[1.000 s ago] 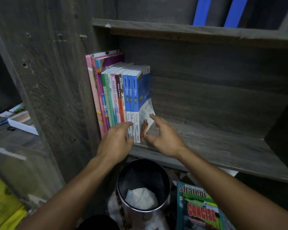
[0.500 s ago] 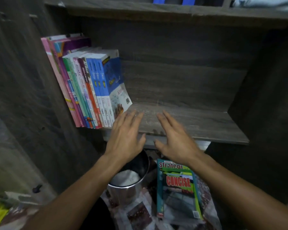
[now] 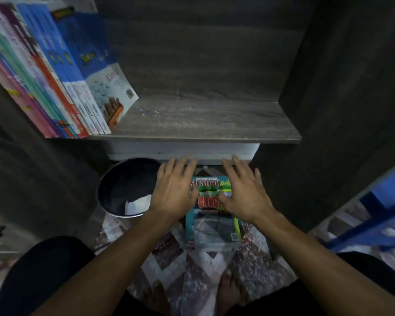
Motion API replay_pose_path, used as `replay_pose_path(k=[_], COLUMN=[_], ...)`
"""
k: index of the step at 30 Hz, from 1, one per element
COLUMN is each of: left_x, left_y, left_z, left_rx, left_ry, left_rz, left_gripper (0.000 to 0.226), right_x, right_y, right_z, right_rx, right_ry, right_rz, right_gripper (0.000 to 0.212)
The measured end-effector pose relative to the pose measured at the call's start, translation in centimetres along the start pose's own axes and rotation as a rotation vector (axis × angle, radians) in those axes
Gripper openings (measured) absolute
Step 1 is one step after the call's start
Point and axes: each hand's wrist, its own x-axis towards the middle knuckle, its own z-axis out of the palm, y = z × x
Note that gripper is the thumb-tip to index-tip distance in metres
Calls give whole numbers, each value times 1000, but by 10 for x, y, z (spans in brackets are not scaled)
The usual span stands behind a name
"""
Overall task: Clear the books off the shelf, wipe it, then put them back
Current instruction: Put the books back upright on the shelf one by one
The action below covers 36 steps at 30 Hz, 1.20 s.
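A row of colourful books leans against the left wall of the dark wooden shelf; the right part of the shelf board is bare. Below the shelf, a stack of books with a green and red cover lies on the floor. My left hand and my right hand hover over the top end of that stack, fingers spread and straight, thumbs close to the cover. Neither hand holds anything.
A round metal bin with white paper inside stands on the floor left of the stack. A white ledge runs under the shelf. A blue frame is at the right. My knees and bare feet are at the bottom.
Both hands dropped from the shelf's front edge down to the stack on the floor. The view tilted downward with them.
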Motion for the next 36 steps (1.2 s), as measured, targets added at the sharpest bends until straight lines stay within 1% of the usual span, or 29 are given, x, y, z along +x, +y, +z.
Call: replay_pose_path(k=[3, 8, 11, 14, 16, 19, 24, 27, 30, 32, 34, 36], left_x=[-3, -9, -15, -23, -28, -32, -40, -41, -43, -41, -35, -33], left_y=[5, 4, -1, -5, -5, -7, -15, -15, -17, -17, -16, -17], left_z=[28, 84, 111, 134, 147, 165, 192, 202, 215, 219, 217, 216], left_rx=[-78, -194, -319, -445, -506, -555, -710, -836, -897, -959, -1066, -1144], left_ry=[-42, -201, -275, -308, -336, -354, -369, -364, -316, -329, -363, -383], left_rz=[-26, -109, -204, -295, -391, -482, -556, -563, -583, -672, -784, -843], left_gripper=[68, 65, 62, 55, 55, 63, 81, 75, 81, 79, 67, 61], right_x=[1, 11, 16, 22, 25, 29, 35, 35, 36, 37, 38, 40], right_y=[17, 41, 50, 55, 61, 70, 80, 83, 85, 87, 89, 91], right_z=[24, 67, 88, 104, 115, 132, 159, 170, 177, 180, 179, 180], right_rx=[25, 86, 162, 245, 337, 478, 670, 800, 844, 890, 959, 1042], right_ry=[-49, -138, -171, -203, -230, -220, -177, -164, -179, -176, -165, -176], right_rz=[62, 164, 222, 298, 361, 455, 505, 522, 556, 592, 617, 660], right_gripper=[87, 87, 85, 76, 73, 66, 60, 58, 56, 48, 49, 52])
